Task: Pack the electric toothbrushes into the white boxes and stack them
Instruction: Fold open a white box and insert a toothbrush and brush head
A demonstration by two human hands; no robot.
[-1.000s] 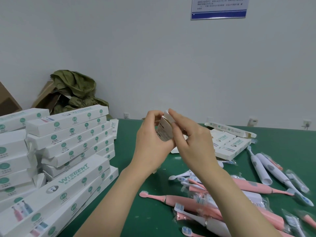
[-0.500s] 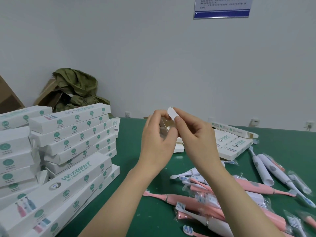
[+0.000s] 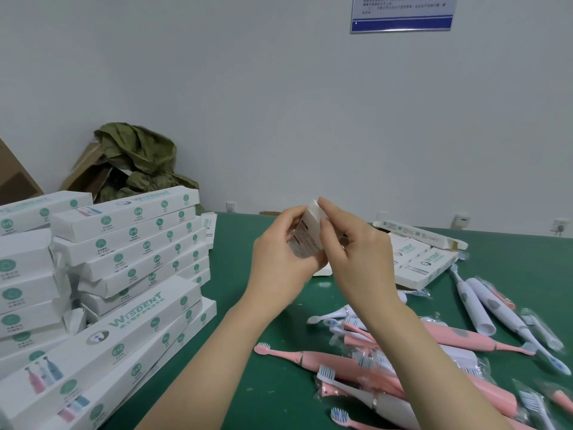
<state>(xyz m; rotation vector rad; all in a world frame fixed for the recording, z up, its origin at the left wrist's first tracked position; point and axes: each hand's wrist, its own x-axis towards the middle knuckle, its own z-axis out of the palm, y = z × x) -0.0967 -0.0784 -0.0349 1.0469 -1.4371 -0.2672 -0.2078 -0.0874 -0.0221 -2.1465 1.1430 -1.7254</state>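
Observation:
I hold a white toothbrush box [image 3: 307,235] end-on above the green table [image 3: 248,305], its printed side facing me. My left hand [image 3: 279,259] grips the box from the left and below. From the right, my right hand [image 3: 353,259] pinches the end flap at the box's top with forefinger and thumb. Pink toothbrushes [image 3: 459,338] and white toothbrushes [image 3: 474,305] lie loose on the table at lower right, mixed with bagged brush heads [image 3: 539,327]. A stack of packed white boxes [image 3: 130,240] stands at the left.
Flat unfolded white boxes [image 3: 424,262] lie at the back right of the table. A brown carton with green cloth [image 3: 136,159] sits behind the stack. Wall sockets [image 3: 462,219] run along the back wall, and a blue notice [image 3: 403,13] hangs above.
The box has turned in my hands, so its printed side now faces me. My right fingers stay on the end flap, and the camera has dipped slightly.

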